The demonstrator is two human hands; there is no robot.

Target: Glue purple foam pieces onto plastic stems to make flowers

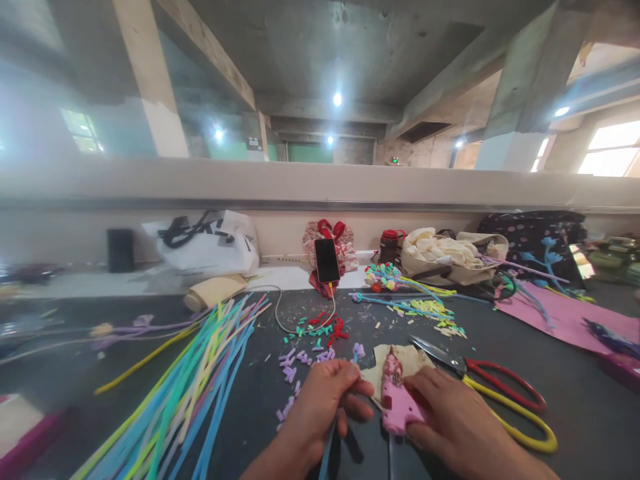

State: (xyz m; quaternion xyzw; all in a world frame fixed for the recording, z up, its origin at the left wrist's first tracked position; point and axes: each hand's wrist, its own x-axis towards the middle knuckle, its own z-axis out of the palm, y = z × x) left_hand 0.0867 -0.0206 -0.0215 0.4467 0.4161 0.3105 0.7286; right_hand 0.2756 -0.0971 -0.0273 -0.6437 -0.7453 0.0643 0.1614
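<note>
My left hand [336, 393] is closed in a pinch around a blue pipe cleaner [327, 457]. Its lower end hangs below the palm, and a small purple cluster [359, 351] shows at its upper end. My right hand [443, 407] has its fingers on the handle of a pink hot glue gun [395, 400]. The gun's tip points away from me over a beige, stained sheet [375, 367]. Between the hands and the back of the table lie short purple pieces [289, 363], teal pieces [320, 330] and red pieces [340, 328].
Large scissors [500, 393] with red and yellow handles lie to the right. A bundle of long coloured pipe cleaners [190, 387] covers the left. Farther back are a phone [327, 260] on a cable, a white bag [210, 247], yellow pieces [425, 310] and a pink sheet [560, 313].
</note>
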